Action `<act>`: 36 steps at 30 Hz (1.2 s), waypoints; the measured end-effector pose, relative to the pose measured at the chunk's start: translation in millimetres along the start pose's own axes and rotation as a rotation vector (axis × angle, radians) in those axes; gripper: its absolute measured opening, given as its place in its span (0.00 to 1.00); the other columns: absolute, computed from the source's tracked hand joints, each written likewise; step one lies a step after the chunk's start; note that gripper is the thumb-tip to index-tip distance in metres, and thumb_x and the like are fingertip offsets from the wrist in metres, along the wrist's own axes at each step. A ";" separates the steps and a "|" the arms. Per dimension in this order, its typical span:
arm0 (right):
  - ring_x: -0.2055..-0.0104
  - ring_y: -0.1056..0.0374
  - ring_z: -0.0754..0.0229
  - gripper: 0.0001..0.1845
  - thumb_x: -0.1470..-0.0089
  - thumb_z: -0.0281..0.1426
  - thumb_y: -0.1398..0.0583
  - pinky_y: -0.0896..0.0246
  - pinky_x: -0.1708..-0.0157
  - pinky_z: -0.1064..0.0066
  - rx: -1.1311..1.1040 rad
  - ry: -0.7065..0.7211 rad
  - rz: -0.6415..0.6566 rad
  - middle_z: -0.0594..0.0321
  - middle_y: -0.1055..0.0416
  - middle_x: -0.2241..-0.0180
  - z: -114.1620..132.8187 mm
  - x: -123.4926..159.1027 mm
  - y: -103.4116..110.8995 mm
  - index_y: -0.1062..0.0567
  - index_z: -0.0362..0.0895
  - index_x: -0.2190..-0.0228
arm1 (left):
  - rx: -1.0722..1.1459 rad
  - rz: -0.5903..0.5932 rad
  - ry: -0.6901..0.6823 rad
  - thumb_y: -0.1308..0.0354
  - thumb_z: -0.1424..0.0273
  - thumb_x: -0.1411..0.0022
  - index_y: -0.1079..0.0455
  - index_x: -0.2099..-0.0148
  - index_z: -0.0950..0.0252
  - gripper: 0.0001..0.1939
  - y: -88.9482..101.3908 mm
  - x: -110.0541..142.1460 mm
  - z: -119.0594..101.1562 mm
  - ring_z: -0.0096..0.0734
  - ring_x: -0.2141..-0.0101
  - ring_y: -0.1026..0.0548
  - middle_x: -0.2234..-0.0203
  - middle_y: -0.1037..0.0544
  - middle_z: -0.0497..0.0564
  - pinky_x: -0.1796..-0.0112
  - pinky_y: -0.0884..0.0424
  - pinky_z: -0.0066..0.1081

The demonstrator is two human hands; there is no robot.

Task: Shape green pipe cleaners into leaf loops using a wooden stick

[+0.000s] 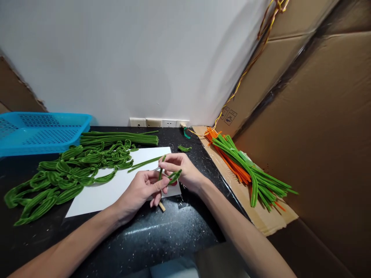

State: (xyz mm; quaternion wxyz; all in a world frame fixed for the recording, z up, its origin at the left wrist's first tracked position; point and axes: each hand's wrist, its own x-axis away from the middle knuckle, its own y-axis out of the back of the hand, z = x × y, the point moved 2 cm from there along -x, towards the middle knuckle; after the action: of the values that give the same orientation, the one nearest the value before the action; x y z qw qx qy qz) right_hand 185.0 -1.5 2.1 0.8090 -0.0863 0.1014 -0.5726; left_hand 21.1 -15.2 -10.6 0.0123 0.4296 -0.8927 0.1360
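Observation:
My left hand [145, 190] is closed around a thin wooden stick [161, 206], whose end pokes out below the fingers, and pinches a green pipe cleaner [174, 176] against it. My right hand [181, 168] pinches the same green pipe cleaner from above, bending it near the stick. Both hands hover over the right end of a white paper sheet [104, 191]. A small red object under the hands is mostly hidden.
A pile of looped green pipe-cleaner pieces [63, 177] lies left on the black counter [162, 235]. Straight green stems [118, 138] lie behind it, beside a blue basket [37, 131]. Green and orange pipe cleaners [246, 170] rest on cardboard [261, 220] at right. Cardboard boxes [319, 127] wall the right side.

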 end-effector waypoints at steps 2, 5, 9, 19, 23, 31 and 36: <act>0.76 0.38 0.68 0.16 0.53 0.41 0.25 0.40 0.77 0.77 -0.042 0.012 -0.088 0.66 0.27 0.73 -0.9 -1.0 2.7 0.19 0.42 0.69 | 0.043 -0.106 -0.052 0.27 0.54 0.44 0.23 0.66 0.71 0.22 3.5 -1.0 -5.2 0.18 0.85 0.32 0.76 0.23 0.49 0.83 0.37 0.20; 0.74 0.35 0.66 0.16 0.55 0.40 0.25 0.37 0.78 0.77 -0.072 0.047 -0.136 0.63 0.25 0.71 -1.7 -1.4 3.6 0.16 0.41 0.69 | 0.078 -0.243 -0.103 0.26 0.56 0.46 0.22 0.67 0.71 0.21 7.8 -1.3 -10.3 0.15 0.86 0.34 0.75 0.22 0.49 0.82 0.38 0.20; 0.71 0.29 0.63 0.15 0.52 0.40 0.26 0.29 0.75 0.73 -0.076 0.069 -0.128 0.61 0.24 0.72 -1.4 -0.2 -0.3 0.15 0.42 0.68 | 0.081 -0.313 -0.134 0.25 0.56 0.47 0.22 0.68 0.71 0.21 10.3 -0.8 -11.2 0.15 0.86 0.34 0.75 0.22 0.49 0.82 0.38 0.21; 0.75 0.30 0.64 0.14 0.51 0.40 0.26 0.30 0.77 0.71 0.093 0.202 -0.274 0.61 0.22 0.71 0.9 0.1 -7.0 0.15 0.43 0.66 | 0.001 -0.339 -0.195 0.27 0.57 0.44 0.23 0.64 0.70 0.19 11.6 -1.5 -14.1 0.18 0.85 0.32 0.73 0.21 0.49 0.82 0.36 0.22; 0.78 0.33 0.66 0.13 0.49 0.40 0.27 0.34 0.77 0.72 0.158 0.202 -0.286 0.62 0.23 0.73 1.5 0.6 -5.7 0.16 0.43 0.68 | 0.001 -0.191 -0.128 0.30 0.53 0.42 0.25 0.62 0.69 0.22 6.5 -4.1 -13.5 0.22 0.86 0.31 0.78 0.23 0.48 0.85 0.37 0.22; 0.79 0.38 0.67 0.14 0.46 0.42 0.29 0.42 0.78 0.73 0.135 0.140 -0.184 0.66 0.28 0.76 -1.4 -0.1 -3.0 0.16 0.43 0.64 | -0.094 -0.145 -0.139 0.32 0.53 0.39 0.23 0.65 0.69 0.21 7.6 -5.5 -13.0 0.19 0.86 0.35 0.82 0.25 0.47 0.85 0.39 0.20; 0.80 0.40 0.69 0.16 0.44 0.42 0.31 0.45 0.80 0.75 0.164 0.147 -0.150 0.67 0.29 0.75 -1.0 -0.8 -2.1 0.17 0.43 0.61 | -0.119 -0.149 -0.123 0.33 0.51 0.38 0.25 0.69 0.69 0.23 9.6 -5.8 -10.5 0.17 0.86 0.39 0.84 0.31 0.44 0.85 0.44 0.20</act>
State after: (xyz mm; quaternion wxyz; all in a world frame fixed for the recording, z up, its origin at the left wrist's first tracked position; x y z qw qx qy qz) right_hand 182.5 -1.5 1.7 0.7586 0.0151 0.1065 -0.6427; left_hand 16.3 -2.4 -3.5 -0.0070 0.5006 -0.8639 0.0548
